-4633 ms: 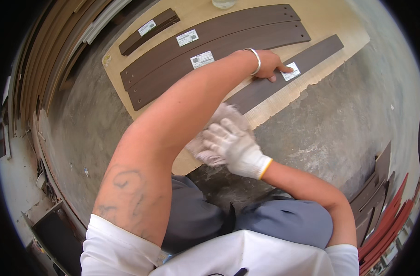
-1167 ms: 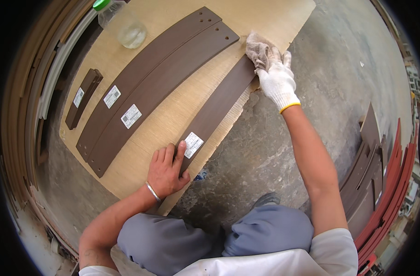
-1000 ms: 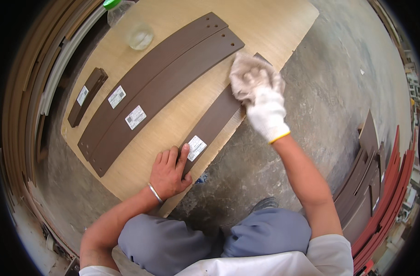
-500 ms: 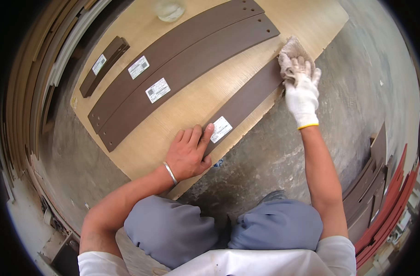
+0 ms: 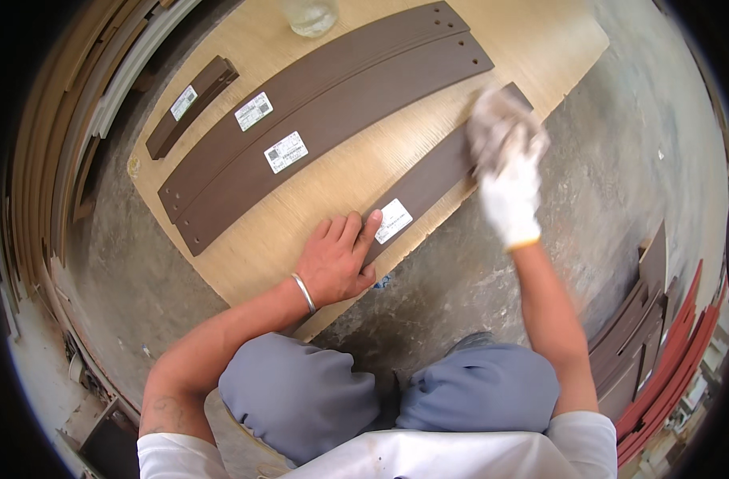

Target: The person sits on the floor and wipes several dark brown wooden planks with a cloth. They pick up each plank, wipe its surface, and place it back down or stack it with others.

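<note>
A narrow dark brown board [image 5: 432,172] with a white label [image 5: 393,222] lies along the near right edge of a pale plywood sheet [image 5: 260,271]. Its near end is gripped by my bare left hand [image 5: 336,257], fingers along one side and thumb at the other; a silver bangle circles that wrist. My right hand [image 5: 511,195], in a white knitted glove, presses a pale crumpled rag [image 5: 492,128] onto the board near its far end. Motion blurs this hand and the rag. The board's far tip shows beyond the rag.
Two wide curved brown boards [image 5: 332,120] with labels and end holes lie side by side on the plywood. A short brown piece [image 5: 190,108] sits left of them, a translucent container [image 5: 312,17] behind. Long strips [image 5: 57,160] line the left; brown and red boards [image 5: 679,359] lean at right.
My right hand has drawn the rag a little toward me and left along the board, uncovering its far tip. My left hand keeps its hold on the near end.
</note>
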A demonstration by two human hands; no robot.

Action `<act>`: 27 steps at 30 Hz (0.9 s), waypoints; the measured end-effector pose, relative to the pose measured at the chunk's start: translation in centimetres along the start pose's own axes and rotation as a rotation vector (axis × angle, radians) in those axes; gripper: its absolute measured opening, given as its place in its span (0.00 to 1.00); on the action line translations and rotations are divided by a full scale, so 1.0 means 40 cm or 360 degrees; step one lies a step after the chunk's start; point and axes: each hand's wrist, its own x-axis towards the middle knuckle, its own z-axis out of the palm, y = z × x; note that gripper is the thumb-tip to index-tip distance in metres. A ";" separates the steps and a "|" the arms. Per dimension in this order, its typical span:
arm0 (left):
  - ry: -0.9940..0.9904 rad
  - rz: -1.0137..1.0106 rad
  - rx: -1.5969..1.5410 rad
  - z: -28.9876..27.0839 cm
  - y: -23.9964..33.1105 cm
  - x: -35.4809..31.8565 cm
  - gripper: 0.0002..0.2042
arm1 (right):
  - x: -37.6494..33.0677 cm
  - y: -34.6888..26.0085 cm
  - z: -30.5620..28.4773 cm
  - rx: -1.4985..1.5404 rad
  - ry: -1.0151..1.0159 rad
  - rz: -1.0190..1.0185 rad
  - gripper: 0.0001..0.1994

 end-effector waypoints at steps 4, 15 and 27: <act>-0.0073 0.0008 -0.0016 0.007 0.002 0.005 0.35 | -0.263 -0.023 0.063 -0.0190 -0.0242 -0.1483 0.30; -0.0033 0.0010 0.0095 -0.005 0.007 0.008 0.42 | -0.113 0.019 0.010 -0.0176 -0.0157 -0.1112 0.30; 0.0014 0.0078 0.0135 0.002 0.013 0.014 0.44 | 0.219 0.052 -0.067 -0.0440 -0.0046 -0.0051 0.33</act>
